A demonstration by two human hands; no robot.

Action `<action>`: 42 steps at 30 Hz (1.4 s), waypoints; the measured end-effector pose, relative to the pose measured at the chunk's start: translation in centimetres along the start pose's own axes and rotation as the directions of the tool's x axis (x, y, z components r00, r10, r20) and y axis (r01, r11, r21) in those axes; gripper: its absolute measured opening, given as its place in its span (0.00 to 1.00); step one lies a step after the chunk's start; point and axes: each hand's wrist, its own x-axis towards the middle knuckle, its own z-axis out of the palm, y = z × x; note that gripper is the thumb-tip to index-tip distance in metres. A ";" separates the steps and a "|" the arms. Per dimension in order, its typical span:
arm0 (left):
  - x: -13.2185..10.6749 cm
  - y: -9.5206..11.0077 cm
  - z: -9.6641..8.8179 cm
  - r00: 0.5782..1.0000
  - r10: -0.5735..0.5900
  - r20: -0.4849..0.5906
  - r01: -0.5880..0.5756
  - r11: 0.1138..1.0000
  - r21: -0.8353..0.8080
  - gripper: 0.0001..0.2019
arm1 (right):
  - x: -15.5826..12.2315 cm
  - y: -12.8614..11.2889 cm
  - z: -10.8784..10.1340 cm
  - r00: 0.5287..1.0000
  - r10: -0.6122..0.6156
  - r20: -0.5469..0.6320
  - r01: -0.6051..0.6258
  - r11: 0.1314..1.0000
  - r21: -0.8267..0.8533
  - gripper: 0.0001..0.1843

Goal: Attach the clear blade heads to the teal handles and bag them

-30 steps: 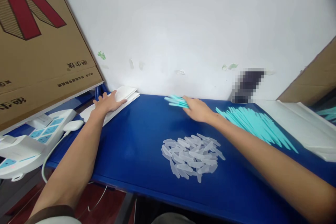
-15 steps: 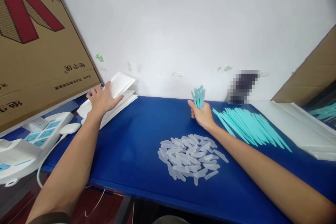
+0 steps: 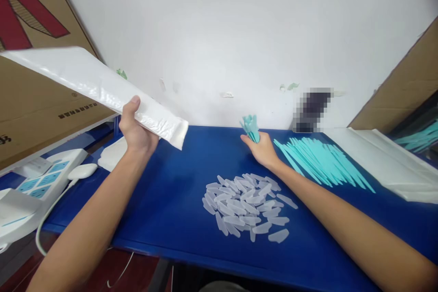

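Observation:
My left hand point(image 3: 136, 133) is closed on a long, flat white plastic bag point(image 3: 92, 77), thumb on top and fingers hidden beneath. The bag is raised above the table and tilted, its near end low on the right. More white bags point(image 3: 112, 153) lie on the table behind my left wrist. My right hand point(image 3: 264, 151) grips a small bundle of teal plastic strips point(image 3: 251, 127), whose wider ends stick up above the fist. Beside my right forearm lies a pile of long teal strips point(image 3: 325, 162). A heap of frosted, translucent flat pieces point(image 3: 244, 205) lies in front of me.
A white power strip point(image 3: 51, 178) with a plugged-in cable is at the left edge of the blue table point(image 3: 164, 210). A large cardboard box point(image 3: 30, 96) stands behind it. White sheeting point(image 3: 386, 164) lies at the right, by another cardboard piece point(image 3: 407, 77).
My left hand has taken hold of a white bag from the stack and lifted it up. The bundle in my right hand has tipped slightly left. The view has shifted a little.

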 end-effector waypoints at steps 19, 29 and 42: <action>-5.8 -5.3 5.7 0.946 -0.302 0.116 0.322 0.837 -0.443 0.19 | -0.1 -7.8 0.7 0.872 0.113 0.477 0.300 0.647 -0.701 0.12; -7.0 -4.9 5.8 0.673 -0.546 0.499 0.719 0.643 -0.266 0.29 | 3.3 -14.9 -0.6 0.776 -0.168 0.607 0.582 0.563 -0.587 0.27; -7.4 -4.3 4.7 0.269 -0.380 0.885 0.772 0.634 0.038 0.52 | 6.6 -16.6 -5.3 0.798 -0.261 0.543 0.481 0.818 -0.314 0.12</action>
